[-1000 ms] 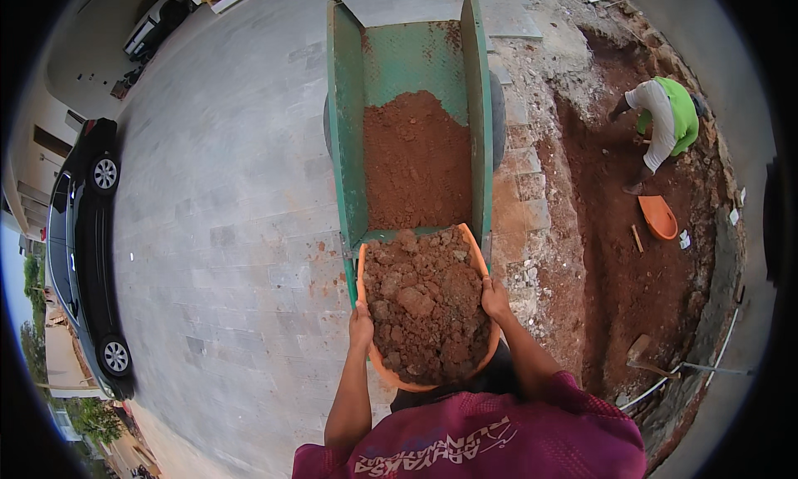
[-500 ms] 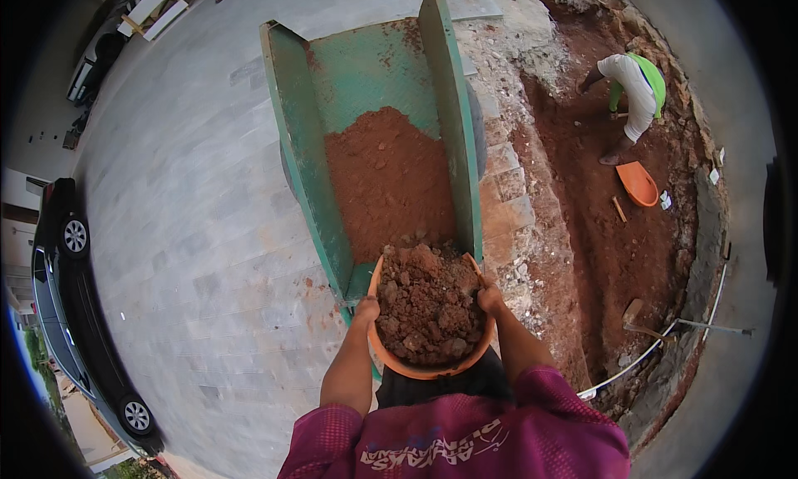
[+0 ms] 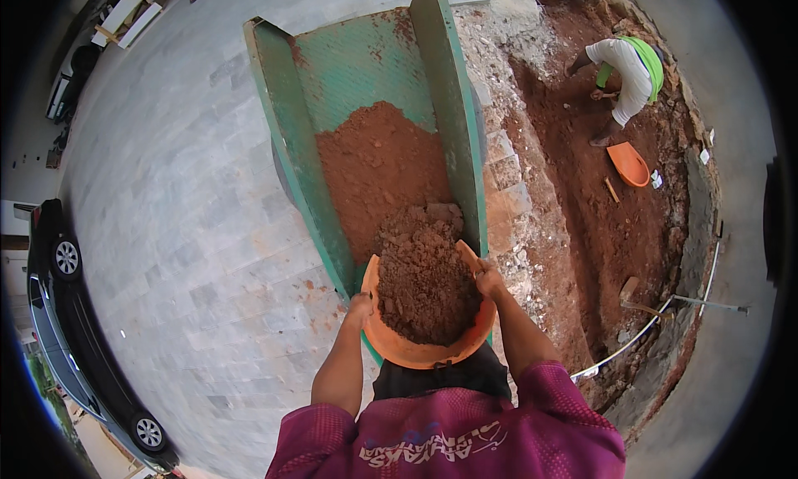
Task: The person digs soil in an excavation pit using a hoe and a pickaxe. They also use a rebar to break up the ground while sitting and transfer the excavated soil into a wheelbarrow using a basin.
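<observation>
One orange pan point(image 3: 416, 356) is held at the near end of one green cart point(image 3: 366, 73), the left hand point(image 3: 361, 305) curled tight around its left rim, the right hand point(image 3: 489, 278) around its right. Compared with a second ago, dark soil point(image 3: 426, 300) has slid over the pan's front lip, and more bare orange shows along its back wall. That soil now meets reddish earth point(image 3: 378, 163) inside the cart. One empty orange scoop point(image 3: 630, 167) lies in the trench point(image 3: 619, 246) near one co-worker point(image 3: 638, 76).
</observation>
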{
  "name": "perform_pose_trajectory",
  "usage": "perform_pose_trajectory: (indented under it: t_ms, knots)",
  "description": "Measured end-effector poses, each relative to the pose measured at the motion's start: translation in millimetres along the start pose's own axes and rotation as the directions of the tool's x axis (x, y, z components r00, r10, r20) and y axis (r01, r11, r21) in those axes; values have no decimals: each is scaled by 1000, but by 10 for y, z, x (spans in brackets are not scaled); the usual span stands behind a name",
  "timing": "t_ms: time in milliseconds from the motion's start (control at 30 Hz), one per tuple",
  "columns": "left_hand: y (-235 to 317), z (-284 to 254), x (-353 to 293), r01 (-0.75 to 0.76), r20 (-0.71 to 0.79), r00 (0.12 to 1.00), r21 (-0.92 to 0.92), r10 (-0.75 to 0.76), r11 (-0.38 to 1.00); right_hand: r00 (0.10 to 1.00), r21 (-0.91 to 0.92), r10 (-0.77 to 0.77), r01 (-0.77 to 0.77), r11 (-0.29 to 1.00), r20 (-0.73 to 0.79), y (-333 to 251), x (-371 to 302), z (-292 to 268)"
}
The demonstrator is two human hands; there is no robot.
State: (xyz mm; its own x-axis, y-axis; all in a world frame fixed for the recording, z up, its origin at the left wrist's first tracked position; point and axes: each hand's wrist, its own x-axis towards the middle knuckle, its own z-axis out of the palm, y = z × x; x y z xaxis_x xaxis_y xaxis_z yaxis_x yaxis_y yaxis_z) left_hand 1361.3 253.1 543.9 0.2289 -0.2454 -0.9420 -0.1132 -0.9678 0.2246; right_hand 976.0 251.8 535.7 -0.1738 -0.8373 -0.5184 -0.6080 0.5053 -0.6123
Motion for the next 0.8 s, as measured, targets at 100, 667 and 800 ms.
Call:
perform_pose_trajectory:
  t_ms: [100, 667, 800]
  knots:
    - [209, -40, -160, -61, 21, 998, -223, 67, 973, 997, 47, 66, -67, 997, 39, -135, 204, -234]
    - [328, -328, -614, -94, 217, 963, -280, 158, 955, 904, 467, 407, -417, 780, 128, 298, -830, -428]
    - [592, 4, -768, -169, 300, 932, -132, 202, 977, 851, 675, 524, -408, 615, 37, 498, -1326, -551]
